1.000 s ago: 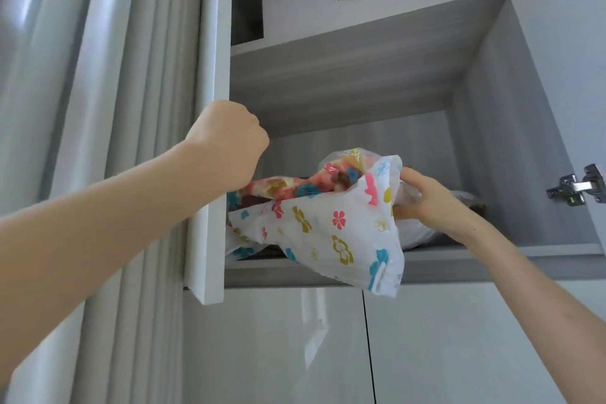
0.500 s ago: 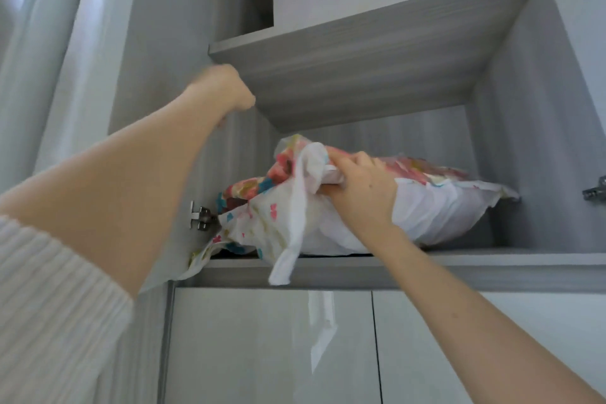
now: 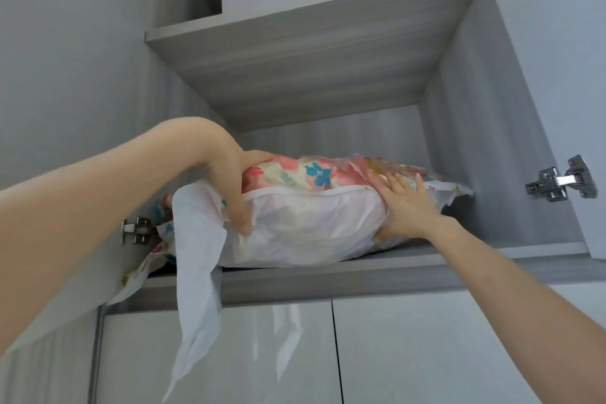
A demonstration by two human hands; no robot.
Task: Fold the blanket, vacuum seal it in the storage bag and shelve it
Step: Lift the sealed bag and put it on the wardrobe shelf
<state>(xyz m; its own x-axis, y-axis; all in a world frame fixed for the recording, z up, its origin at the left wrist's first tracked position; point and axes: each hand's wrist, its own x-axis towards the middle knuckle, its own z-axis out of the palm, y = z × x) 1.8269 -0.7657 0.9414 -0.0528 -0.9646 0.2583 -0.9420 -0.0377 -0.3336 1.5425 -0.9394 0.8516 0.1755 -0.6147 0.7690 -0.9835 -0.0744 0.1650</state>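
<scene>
Both arms raised, hands on the storage bag [image 3: 305, 226].

Left hand [image 3: 229, 180]: wrist bent down, fingers over the bag's top, thumb curled down its front, gripping the left end. Right hand [image 3: 406, 207]: fingers straight and spread, flat against the bag's right side, thumb low beneath, forearm bare.

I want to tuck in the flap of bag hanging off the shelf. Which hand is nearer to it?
Left. The left hand grips the storage bag right beside the hanging flap; the right hand presses the bag's far end.
</scene>
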